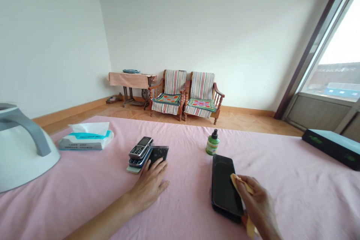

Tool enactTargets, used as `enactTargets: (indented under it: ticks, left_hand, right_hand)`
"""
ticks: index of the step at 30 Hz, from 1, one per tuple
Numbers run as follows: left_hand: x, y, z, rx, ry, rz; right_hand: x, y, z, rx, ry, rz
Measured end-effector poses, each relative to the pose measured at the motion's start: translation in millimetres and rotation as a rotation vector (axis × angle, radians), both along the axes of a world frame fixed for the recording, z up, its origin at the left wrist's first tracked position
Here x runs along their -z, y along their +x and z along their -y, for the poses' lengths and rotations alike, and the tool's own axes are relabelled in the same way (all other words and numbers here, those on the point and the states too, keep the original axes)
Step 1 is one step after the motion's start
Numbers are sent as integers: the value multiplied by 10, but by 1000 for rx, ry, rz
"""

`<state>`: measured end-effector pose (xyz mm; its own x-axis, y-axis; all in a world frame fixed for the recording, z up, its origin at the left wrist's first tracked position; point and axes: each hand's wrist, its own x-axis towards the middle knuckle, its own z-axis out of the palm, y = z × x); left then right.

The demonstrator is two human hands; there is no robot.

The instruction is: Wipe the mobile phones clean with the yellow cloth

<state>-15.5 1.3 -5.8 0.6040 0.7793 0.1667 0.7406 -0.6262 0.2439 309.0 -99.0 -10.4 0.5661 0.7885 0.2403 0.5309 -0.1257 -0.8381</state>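
My right hand [257, 202] is closed on a small yellow cloth [239, 183] and presses it on the dark screen of a black smartphone [223, 185] lying flat on the pink tablecloth. My left hand [152, 185] rests palm down with fingers stretched out, its fingertips touching a black phone [159, 153] beside a small stack of old keypad phones [140, 150]. A small green bottle [212, 143] with a black cap stands just behind the smartphone.
A tissue pack [87, 137] lies at the left. A white appliance with a grey handle [19, 146] sits at the left edge. A dark box [332, 146] lies at the far right. Two wooden chairs [185, 95] and a covered side table [131, 80] stand against the far wall.
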Motion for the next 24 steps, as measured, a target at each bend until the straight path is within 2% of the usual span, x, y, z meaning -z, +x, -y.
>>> enactTargets:
  ticks: [3,6,9,12,13,17,20,24]
  left_hand:
    - [-6,169,67,-61,0,4]
    - [-93,450,225,1,-40,40]
    - [-211,798,423,146,-235,324]
    - [-261,1129,535,219,-542,623]
    - [-252,1220,537,213,-657,704]
    - [-115,1450,421,110,-731,774]
    - [3,1505,331,7,-807,788]
    - [77,1519,331,-95,-877,814]
  right_hand:
    - [-30,-33,10,-10,17,3]
    - [-47,-62,14,-21,39,4]
    - [-56,-89,17,-39,67,5]
    - [-60,-110,25,-52,86,3]
    - [-61,-114,27,-58,97,0]
    - [-52,-120,32,-92,125,1]
    - [-29,-141,30,-134,121,2]
    - [1,-215,32,-136,142,-23]
